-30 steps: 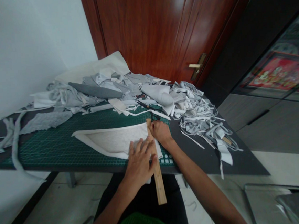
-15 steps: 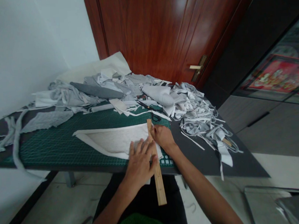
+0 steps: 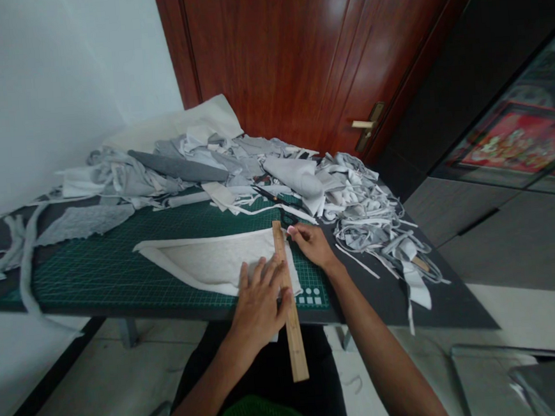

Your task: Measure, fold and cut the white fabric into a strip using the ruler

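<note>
Dark table (image 3: 390, 298): cutting mat (image 3: 95, 280), heaped fabric scraps (image 3: 359, 214).

On the counter (image 3: 399, 294), a cutting mat (image 3: 119, 278); on the mat, a fabric piece (image 3: 205, 265), with a ruler (image 3: 292, 316) along its right end, jutting past the counter's front edge. Behind the mat, heaped fabric scraps (image 3: 183, 167); at its far edge, scissors (image 3: 276, 196); rightward, a heap of strips (image 3: 370, 226). Behind the counter, a door (image 3: 266, 61); at left, a wall (image 3: 33, 92).

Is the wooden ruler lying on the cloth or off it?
On it: the wooden ruler lies across the pale cloth near its right end.
</note>
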Action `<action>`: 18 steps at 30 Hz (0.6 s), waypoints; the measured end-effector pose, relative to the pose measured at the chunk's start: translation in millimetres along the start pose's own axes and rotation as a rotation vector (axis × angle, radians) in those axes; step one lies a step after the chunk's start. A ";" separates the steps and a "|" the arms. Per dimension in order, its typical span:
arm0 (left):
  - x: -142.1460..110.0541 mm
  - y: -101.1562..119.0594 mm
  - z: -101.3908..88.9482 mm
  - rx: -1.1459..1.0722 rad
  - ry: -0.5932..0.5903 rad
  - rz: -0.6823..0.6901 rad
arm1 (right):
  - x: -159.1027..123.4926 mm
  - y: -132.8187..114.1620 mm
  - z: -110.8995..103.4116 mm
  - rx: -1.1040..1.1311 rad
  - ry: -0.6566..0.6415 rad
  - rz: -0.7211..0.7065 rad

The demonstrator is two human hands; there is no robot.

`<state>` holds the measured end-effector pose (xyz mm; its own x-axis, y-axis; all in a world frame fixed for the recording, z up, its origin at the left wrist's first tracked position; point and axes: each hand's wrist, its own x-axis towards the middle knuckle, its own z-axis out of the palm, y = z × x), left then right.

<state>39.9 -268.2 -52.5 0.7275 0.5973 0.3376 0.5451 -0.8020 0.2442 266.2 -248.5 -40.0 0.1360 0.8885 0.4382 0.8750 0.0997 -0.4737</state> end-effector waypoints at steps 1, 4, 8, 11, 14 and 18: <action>-0.1 0.1 0.0 0.004 -0.001 0.000 | -0.6 0.7 0.1 0.005 -0.009 -0.014; -0.4 0.0 -0.3 0.001 -0.015 -0.003 | -0.5 -0.9 0.5 -0.030 -0.004 -0.023; -0.7 -1.3 0.2 -0.006 -0.003 0.005 | 4.7 -7.1 -2.1 -0.132 0.013 -0.021; -0.8 -2.8 0.6 -0.015 0.004 0.019 | 8.9 -11.7 -5.2 -0.214 0.007 -0.031; -1.4 -4.1 0.2 -0.037 0.005 0.018 | 10.8 -14.7 -7.0 -0.280 -0.015 -0.052; -2.5 -5.2 -0.1 -0.046 0.004 0.017 | 11.1 -12.4 -7.3 -0.334 -0.048 -0.090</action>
<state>35.2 -265.6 -54.6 0.7346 0.5838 0.3457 0.5128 -0.8114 0.2805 260.3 -243.2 -23.6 0.0362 0.9037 0.4267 0.9873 0.0337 -0.1553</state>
